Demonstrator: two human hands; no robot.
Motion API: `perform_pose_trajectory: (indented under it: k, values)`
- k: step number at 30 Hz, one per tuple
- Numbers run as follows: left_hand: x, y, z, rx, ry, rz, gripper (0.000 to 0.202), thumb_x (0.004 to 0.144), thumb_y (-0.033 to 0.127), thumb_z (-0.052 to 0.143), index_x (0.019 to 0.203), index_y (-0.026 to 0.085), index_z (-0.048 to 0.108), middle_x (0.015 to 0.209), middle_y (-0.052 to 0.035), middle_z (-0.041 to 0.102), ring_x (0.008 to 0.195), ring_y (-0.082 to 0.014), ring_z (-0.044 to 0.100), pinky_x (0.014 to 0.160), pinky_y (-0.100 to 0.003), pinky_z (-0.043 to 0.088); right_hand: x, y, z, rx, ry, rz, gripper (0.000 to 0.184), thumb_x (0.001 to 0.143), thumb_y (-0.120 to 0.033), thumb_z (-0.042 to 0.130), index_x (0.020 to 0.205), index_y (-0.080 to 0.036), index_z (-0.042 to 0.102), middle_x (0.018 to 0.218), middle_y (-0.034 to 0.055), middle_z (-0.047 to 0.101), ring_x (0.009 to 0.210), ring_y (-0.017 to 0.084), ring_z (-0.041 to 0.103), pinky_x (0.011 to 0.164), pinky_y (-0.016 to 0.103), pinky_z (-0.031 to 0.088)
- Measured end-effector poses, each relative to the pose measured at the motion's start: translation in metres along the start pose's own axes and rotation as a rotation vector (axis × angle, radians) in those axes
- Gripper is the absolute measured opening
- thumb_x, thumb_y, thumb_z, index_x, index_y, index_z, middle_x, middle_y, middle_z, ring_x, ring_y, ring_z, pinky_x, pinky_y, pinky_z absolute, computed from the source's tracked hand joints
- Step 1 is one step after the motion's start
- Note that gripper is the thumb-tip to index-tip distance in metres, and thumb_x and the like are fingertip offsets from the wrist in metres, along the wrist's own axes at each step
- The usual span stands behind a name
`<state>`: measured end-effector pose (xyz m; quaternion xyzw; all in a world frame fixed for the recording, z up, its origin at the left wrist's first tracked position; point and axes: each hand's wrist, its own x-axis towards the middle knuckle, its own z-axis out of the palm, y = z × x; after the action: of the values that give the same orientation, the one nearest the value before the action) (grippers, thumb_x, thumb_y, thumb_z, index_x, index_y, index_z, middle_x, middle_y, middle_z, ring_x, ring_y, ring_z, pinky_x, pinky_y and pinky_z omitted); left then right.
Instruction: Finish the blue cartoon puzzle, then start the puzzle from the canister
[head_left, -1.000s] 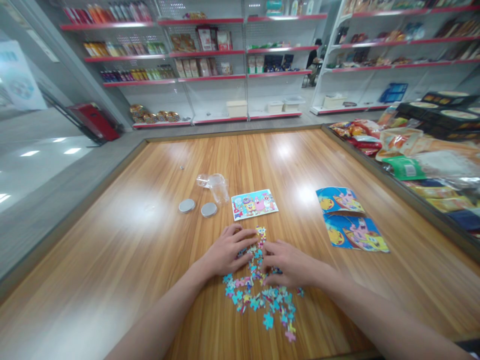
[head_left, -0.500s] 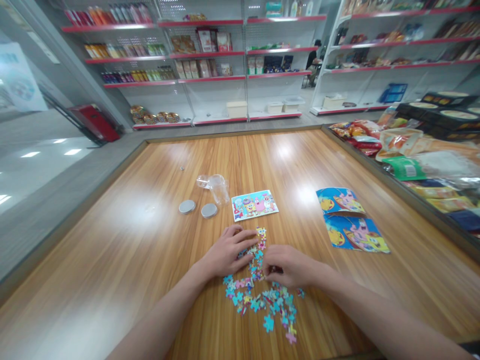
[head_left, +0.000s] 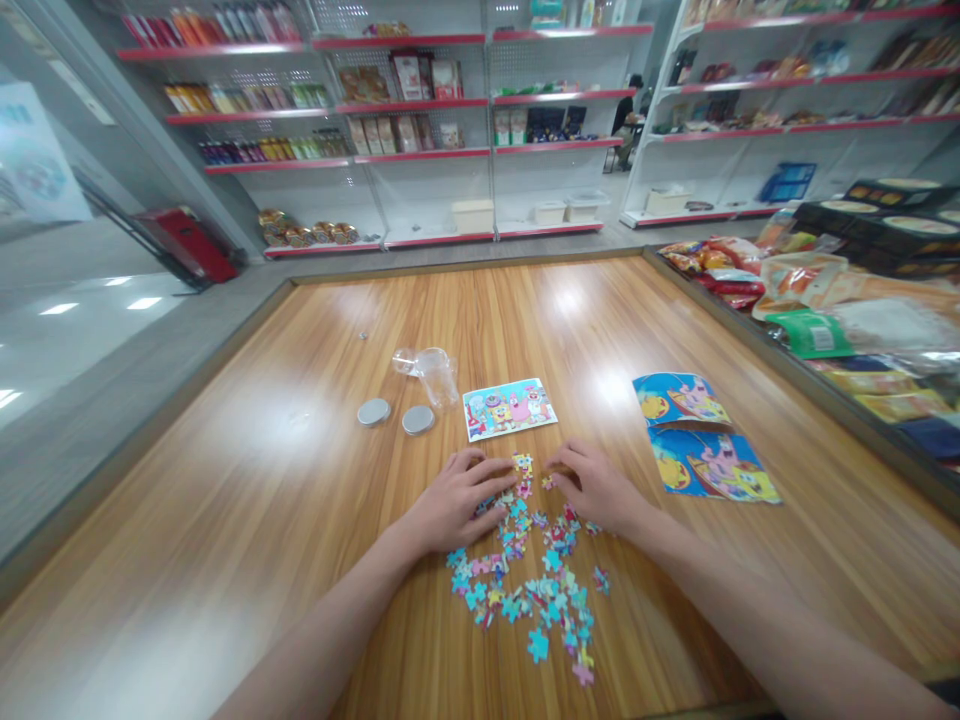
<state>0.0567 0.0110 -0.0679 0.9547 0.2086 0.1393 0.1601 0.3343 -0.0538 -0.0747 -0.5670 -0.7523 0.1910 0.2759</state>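
Observation:
My left hand (head_left: 463, 498) lies flat with its fingers spread, its fingertips beside a short column of puzzle pieces (head_left: 523, 464) with a yellow face on the top one. To the right of that column, my right hand (head_left: 596, 487) has thumb and forefinger at a small yellowish puzzle piece (head_left: 547, 482). Loose puzzle pieces (head_left: 553, 592), mostly turquoise with some pink and yellow, spread below and between both hands. Some are hidden under the left fingers. A cartoon picture card (head_left: 511, 409) rests just beyond the hands.
Two round silver lids (head_left: 418, 420) and clear plastic containers (head_left: 436, 377) sit left of the card. Blue cartoon sheets (head_left: 714, 464) lie at the right. Snack packages (head_left: 810, 336) are heaped past the raised table edge (head_left: 750, 345). Stocked shelves (head_left: 420, 103) stand behind.
My right hand has moved from the pile up and slightly right, with a yellowish puzzle piece at its fingertips. Pieces it covered now show. My left hand has stayed in place.

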Motion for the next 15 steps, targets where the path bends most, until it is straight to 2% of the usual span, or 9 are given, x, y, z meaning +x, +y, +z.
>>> perform_pose_trajectory:
  k: [5,10,15]
  values:
    - [-0.0001,-0.0011,0.0006,-0.002,0.009,0.007,0.048,0.099,0.039,0.056,0.146,0.031,0.052,0.147,-0.0053,0.053,0.126,-0.0313,0.044,0.108,-0.052,0.041,-0.0009,-0.0013,-0.001,-0.072,-0.026,0.072,0.014,0.088,-0.032,0.07,0.091,-0.019,0.066,0.088,0.0037,0.062,0.079,0.018,0.061,0.073,0.031,0.047]
    - [-0.0001,-0.0015,0.0009,-0.003,0.021,0.014,0.048,0.099,0.039,0.056,0.146,0.031,0.052,0.146,-0.0058,0.054,0.126,-0.0308,0.045,0.109,-0.052,0.041,0.0,0.0046,-0.0005,-0.05,-0.054,0.042,0.012,0.094,-0.025,0.062,0.101,-0.021,0.071,0.091,0.0039,0.064,0.085,0.018,0.063,0.077,0.031,0.048]
    - [-0.0002,-0.0012,0.0007,0.004,0.013,0.009,0.048,0.098,0.039,0.056,0.146,0.031,0.052,0.147,-0.0052,0.054,0.126,-0.0306,0.044,0.109,-0.052,0.041,-0.0005,0.0033,-0.0007,-0.044,-0.02,0.055,0.017,0.095,-0.022,0.058,0.108,-0.02,0.068,0.099,0.0056,0.064,0.089,0.019,0.063,0.08,0.032,0.049]
